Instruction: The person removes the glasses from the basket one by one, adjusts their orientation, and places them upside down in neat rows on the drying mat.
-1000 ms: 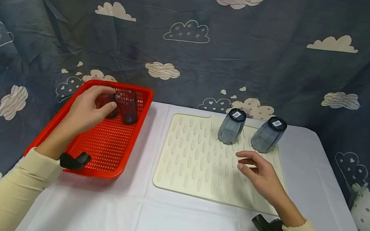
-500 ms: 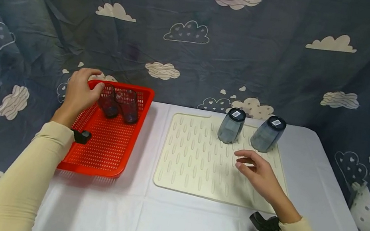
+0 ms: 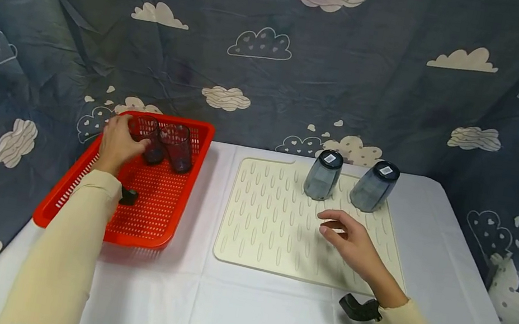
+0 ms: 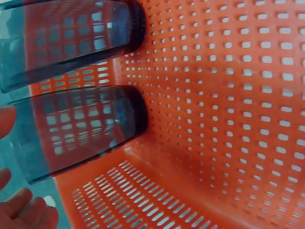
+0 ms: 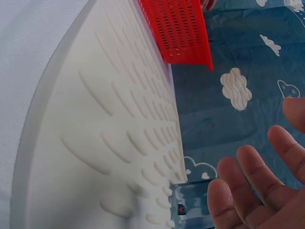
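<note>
Two tinted drinking glasses stand upright in the far part of a red perforated basket (image 3: 148, 223), the left glass (image 3: 153, 150) beside the right glass (image 3: 180, 154). My left hand (image 3: 118, 144) is at the left glass, thumb and fingers spread near its rim. In the left wrist view, thumb and fingers stand apart beside that glass (image 4: 86, 129); whether they touch it I cannot tell. Hovering over a cream ribbed mat (image 3: 255, 223), my right hand (image 3: 348, 244) holds nothing, its fingers loosely bent. Beyond it are two upside-down glasses, one left (image 3: 323, 176), one right (image 3: 374, 187).
A white cloth covers the table (image 3: 265, 321). Dark cloud-print fabric (image 3: 263, 9) hangs behind and at both sides. The basket's raised walls surround the two upright glasses. Both wrists carry small black cameras, the right camera (image 3: 361, 308) low over the mat's front edge.
My left hand first drew back left from the glasses, past the basket's edge, then returned right and down to the left glass. My right hand drifted slightly left. The glasses stayed put.
</note>
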Action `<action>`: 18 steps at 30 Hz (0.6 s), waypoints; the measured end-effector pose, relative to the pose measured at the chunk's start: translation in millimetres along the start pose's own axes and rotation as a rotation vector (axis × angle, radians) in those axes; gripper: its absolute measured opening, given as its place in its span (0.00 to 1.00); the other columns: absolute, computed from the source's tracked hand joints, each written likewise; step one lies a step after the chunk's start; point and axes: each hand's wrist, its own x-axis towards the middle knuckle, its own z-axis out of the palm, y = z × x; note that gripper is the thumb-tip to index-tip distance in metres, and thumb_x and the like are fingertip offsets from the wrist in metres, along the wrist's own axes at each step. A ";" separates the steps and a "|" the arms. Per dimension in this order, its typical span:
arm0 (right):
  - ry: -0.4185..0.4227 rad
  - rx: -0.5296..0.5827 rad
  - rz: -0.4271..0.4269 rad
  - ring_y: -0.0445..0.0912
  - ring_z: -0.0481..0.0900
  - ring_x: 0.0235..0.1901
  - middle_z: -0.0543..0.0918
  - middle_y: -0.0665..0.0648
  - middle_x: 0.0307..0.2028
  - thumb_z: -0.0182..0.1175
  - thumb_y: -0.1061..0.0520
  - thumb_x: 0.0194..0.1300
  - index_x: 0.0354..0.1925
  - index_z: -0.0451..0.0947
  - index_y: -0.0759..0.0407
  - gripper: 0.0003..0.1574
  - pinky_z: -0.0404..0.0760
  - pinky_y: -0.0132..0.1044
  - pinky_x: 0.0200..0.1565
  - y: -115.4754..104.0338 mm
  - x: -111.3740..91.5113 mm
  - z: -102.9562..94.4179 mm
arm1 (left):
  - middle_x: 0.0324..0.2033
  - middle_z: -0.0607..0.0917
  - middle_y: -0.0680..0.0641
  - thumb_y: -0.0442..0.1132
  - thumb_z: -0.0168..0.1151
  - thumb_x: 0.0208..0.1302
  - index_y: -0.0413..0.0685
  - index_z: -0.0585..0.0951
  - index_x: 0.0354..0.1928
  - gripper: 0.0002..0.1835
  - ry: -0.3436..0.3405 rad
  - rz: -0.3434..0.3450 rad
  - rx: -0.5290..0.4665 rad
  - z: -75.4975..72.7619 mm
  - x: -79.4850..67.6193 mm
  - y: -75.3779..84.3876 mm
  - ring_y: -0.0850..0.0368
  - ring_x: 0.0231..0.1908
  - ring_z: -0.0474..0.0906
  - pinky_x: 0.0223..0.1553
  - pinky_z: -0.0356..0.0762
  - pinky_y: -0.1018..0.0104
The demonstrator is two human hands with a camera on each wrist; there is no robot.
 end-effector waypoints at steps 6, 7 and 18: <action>-0.008 0.020 0.000 0.32 0.79 0.47 0.80 0.69 0.57 0.58 0.59 0.71 0.58 0.75 0.64 0.19 0.80 0.29 0.45 3.1 0.3 2.4 | 0.69 0.62 0.28 0.49 0.65 0.60 0.37 0.51 0.75 0.49 -0.030 -0.094 -0.044 2.7 2.7 1.7 0.30 0.69 0.58 0.73 0.55 0.39; -0.011 0.021 0.000 0.32 0.79 0.47 0.80 0.69 0.57 0.58 0.58 0.71 0.58 0.75 0.64 0.19 0.80 0.29 0.45 3.0 0.2 2.2 | 0.69 0.62 0.28 0.49 0.66 0.60 0.38 0.51 0.75 0.49 -0.027 -0.104 -0.051 3.1 3.4 2.2 0.30 0.69 0.58 0.73 0.55 0.39; -0.005 0.028 0.013 0.34 0.80 0.47 0.80 0.67 0.57 0.59 0.58 0.71 0.57 0.76 0.63 0.19 0.80 0.30 0.44 3.7 -4.9 0.9 | 0.70 0.60 0.29 0.42 0.65 0.62 0.38 0.51 0.76 0.47 -0.059 -0.074 -0.107 12.4 7.6 3.4 0.32 0.69 0.57 0.74 0.53 0.38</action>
